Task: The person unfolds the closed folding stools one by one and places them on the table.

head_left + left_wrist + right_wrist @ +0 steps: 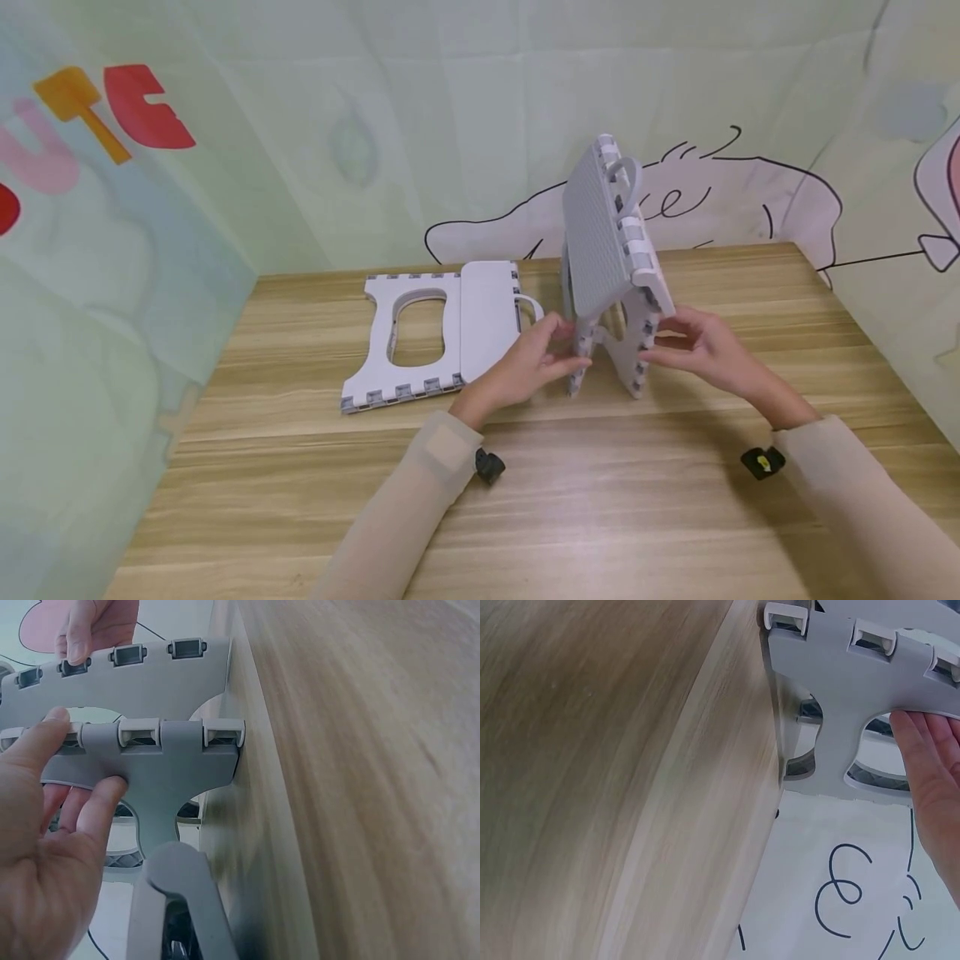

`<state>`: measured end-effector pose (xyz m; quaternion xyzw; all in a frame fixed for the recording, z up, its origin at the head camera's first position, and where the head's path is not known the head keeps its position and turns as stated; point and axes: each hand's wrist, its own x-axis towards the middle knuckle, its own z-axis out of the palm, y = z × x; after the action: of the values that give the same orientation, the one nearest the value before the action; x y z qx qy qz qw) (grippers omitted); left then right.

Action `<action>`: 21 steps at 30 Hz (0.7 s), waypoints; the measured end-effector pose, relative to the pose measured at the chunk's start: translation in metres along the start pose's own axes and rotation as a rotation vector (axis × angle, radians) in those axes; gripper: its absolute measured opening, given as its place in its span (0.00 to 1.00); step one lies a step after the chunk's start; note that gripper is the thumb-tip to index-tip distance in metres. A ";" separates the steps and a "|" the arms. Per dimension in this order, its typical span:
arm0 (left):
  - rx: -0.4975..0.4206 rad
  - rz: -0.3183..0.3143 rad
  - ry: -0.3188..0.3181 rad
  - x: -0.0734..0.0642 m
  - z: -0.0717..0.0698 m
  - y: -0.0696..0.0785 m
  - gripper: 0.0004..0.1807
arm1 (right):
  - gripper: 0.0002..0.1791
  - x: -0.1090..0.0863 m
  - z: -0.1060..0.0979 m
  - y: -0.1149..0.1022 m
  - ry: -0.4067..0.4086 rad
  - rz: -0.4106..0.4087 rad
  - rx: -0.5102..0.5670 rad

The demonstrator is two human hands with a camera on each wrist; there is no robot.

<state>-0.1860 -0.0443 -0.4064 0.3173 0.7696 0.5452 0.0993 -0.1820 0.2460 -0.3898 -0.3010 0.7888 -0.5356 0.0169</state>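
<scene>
A grey-and-white folding step stool (596,242) stands partly unfolded on the wooden table, its ridged top tilted steeply and a loop handle on its upper edge. My left hand (525,362) pinches the hinged edge of its left leg panel, thumb on one side and fingers on the other. On the right panel, my right hand (708,346) grips the edge, its fingers (922,761) reaching in at the cutout. The two panels are a short gap apart. Left of it, a second folding stool (491,321) lies flat, folded, just behind my left hand.
The wood-grain table (300,500) runs up to a printed cloth backdrop (450,125) at the back and sides. A small black device (489,467) sits at the left wrist and another black device (763,462) at the right.
</scene>
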 end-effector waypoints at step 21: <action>0.064 -0.003 -0.022 0.001 -0.003 -0.002 0.21 | 0.28 -0.005 -0.013 0.000 -0.005 0.021 -0.007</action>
<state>-0.1886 -0.0463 -0.4070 0.3251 0.7860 0.5166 0.0982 -0.1824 0.2593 -0.3861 -0.2940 0.7937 -0.5321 0.0235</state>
